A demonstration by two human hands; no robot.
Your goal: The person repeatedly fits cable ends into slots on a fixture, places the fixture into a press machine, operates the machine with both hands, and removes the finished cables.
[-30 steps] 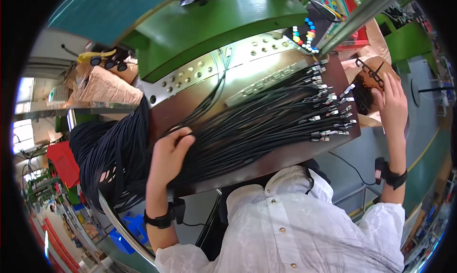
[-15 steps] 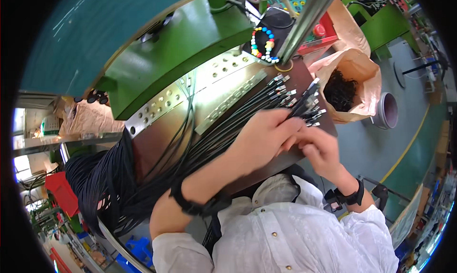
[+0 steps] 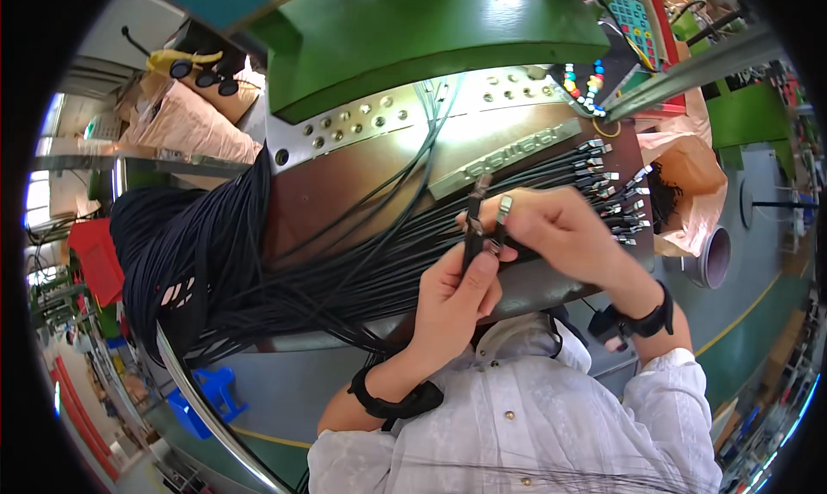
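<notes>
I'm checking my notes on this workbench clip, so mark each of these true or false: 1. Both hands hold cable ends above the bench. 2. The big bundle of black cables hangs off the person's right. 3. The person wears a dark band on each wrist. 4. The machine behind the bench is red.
1. True: the left hand and right hand pinch metal-tipped cable ends over the brown bench.
2. False: the cable bundle hangs at the person's left.
3. True: wristbands show on both wrists.
4. False: the machine is green.
</notes>
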